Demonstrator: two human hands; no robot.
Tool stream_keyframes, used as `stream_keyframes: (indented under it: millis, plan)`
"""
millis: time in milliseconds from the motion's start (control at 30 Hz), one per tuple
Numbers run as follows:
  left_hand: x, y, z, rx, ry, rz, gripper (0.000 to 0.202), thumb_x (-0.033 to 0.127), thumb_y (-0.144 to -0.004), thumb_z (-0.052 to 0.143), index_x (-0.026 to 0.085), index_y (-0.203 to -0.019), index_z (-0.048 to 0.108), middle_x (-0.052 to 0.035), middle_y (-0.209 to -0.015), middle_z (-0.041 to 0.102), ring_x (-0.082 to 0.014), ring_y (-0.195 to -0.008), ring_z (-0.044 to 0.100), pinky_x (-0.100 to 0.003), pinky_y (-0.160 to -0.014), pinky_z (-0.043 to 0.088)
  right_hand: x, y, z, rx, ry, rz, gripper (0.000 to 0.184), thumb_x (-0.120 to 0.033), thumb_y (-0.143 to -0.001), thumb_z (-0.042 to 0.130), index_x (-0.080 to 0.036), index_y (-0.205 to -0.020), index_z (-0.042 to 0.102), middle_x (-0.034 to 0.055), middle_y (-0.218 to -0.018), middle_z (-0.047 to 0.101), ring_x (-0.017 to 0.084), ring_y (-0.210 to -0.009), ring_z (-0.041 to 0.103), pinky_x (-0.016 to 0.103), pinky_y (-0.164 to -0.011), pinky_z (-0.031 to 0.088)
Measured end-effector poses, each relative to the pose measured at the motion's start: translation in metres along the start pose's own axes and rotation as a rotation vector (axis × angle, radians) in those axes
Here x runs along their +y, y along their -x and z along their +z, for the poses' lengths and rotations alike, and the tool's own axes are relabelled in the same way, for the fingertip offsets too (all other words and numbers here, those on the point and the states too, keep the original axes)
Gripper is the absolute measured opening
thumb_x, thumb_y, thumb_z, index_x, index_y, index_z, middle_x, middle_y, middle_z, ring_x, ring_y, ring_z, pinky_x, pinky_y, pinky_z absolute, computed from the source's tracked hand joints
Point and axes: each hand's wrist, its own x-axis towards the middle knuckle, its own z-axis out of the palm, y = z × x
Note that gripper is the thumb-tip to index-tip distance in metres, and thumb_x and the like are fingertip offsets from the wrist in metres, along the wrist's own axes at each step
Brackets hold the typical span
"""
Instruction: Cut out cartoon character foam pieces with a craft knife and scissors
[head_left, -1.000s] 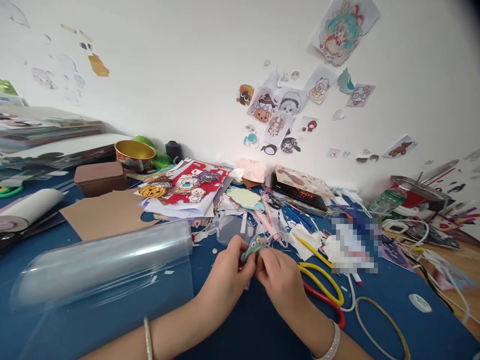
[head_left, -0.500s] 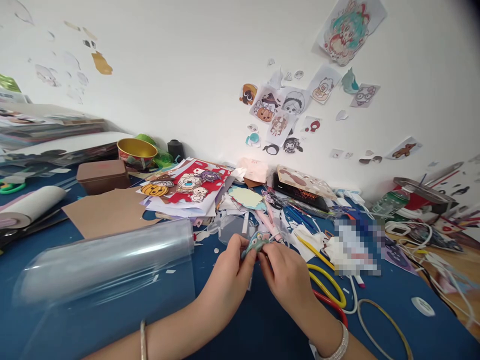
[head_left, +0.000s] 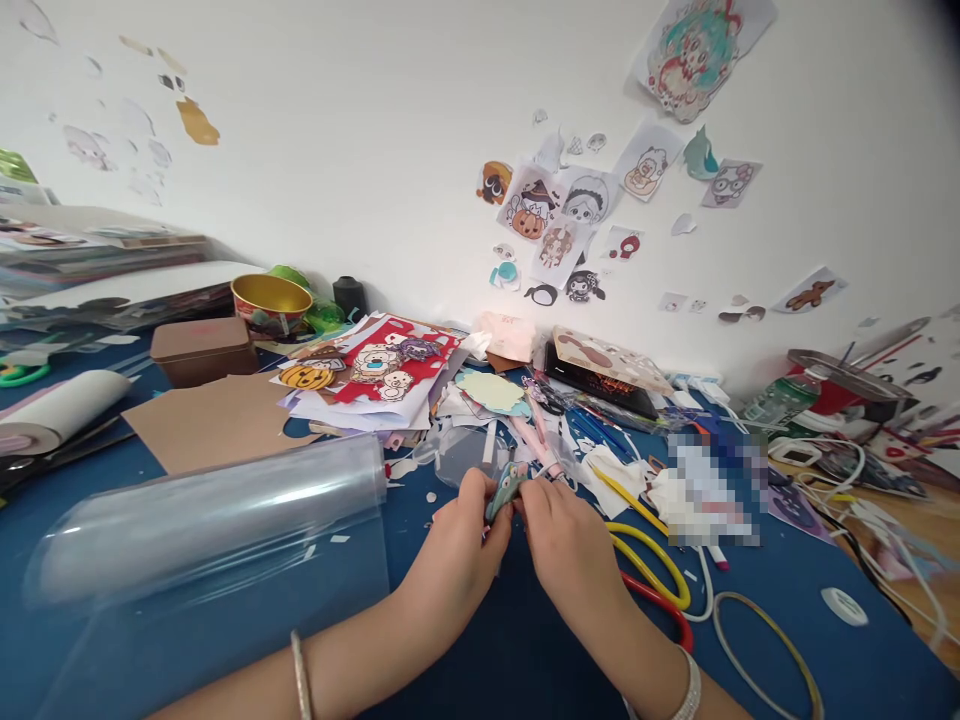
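Observation:
In the middle of the head view, a small blue-green cartoon-shaped piece (head_left: 508, 488) is pinched between my two hands above the blue table. My left hand (head_left: 466, 535) grips its left side, thumb in front and index finger behind. The fingers of my right hand (head_left: 564, 535) are closed at its right edge. They cover part of the piece, so its full outline is hidden. Just behind the hands lie a pink pen-like tool (head_left: 541, 447) and a clear plastic piece (head_left: 463, 456).
A roll of clear film (head_left: 217, 520) lies on the left. Yellow-handled scissors (head_left: 651, 560) and a red handle (head_left: 664, 612) lie right of my right hand. Behind are stacked papers with cartoon cutouts (head_left: 379, 370), a brown box (head_left: 204, 350) and a gold-lined tin (head_left: 271, 298).
The piece has been tilted more upright between my fingers and shows narrower. My right hand's fingers have shifted slightly on it, and my left forearm has moved a little.

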Motion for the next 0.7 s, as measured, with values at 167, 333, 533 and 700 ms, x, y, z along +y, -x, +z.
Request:
stream_keyframes:
  millis: [167, 333, 533, 700]
  plan:
    - [0.004, 0.003, -0.001, -0.023, -0.068, 0.009, 0.012, 0.028, -0.086, 0.034, 0.026, -0.076, 0.028, 0.0033, -0.065, 0.051, -0.0157, -0.055, 0.047, -0.026, -0.053, 0.029, -0.011, -0.002, 0.001, 0.039, 0.024, -0.004, 0.028, -0.009, -0.089, 0.030, -0.018, -0.070, 0.048, 0.0048, -0.060, 0.052, 0.019, -0.052, 0.049, 0.028, -0.049, 0.032]
    - [0.007, 0.004, -0.002, -0.043, -0.124, 0.023, 0.014, 0.022, -0.087, 0.033, 0.026, -0.075, 0.026, 0.0036, -0.063, 0.048, -0.0159, -0.054, 0.048, -0.025, -0.051, 0.028, -0.011, -0.002, 0.001, 0.057, 0.010, -0.031, 0.027, -0.011, -0.089, 0.030, -0.019, -0.069, 0.047, 0.0041, -0.059, 0.050, 0.019, -0.053, 0.048, 0.028, -0.051, 0.033]
    - [0.004, 0.004, -0.001, -0.042, -0.163, 0.037, 0.016, 0.019, -0.087, 0.033, 0.026, -0.074, 0.025, 0.0035, -0.064, 0.048, -0.0155, -0.054, 0.050, -0.023, -0.050, 0.028, -0.008, -0.001, 0.007, 0.068, -0.028, -0.070, 0.027, -0.012, -0.090, 0.030, -0.019, -0.069, 0.046, 0.0037, -0.060, 0.050, 0.018, -0.055, 0.046, 0.028, -0.052, 0.034]
    - [0.001, 0.005, 0.001, -0.043, -0.176, 0.049, 0.019, 0.017, -0.086, 0.034, 0.026, -0.074, 0.023, 0.0041, -0.064, 0.045, -0.0152, -0.055, 0.049, -0.023, -0.050, 0.028, -0.008, 0.003, 0.012, 0.123, -0.039, -0.070, 0.031, -0.014, -0.091, 0.029, -0.019, -0.067, 0.047, 0.0043, -0.058, 0.048, 0.019, -0.055, 0.042, 0.030, -0.053, 0.031]
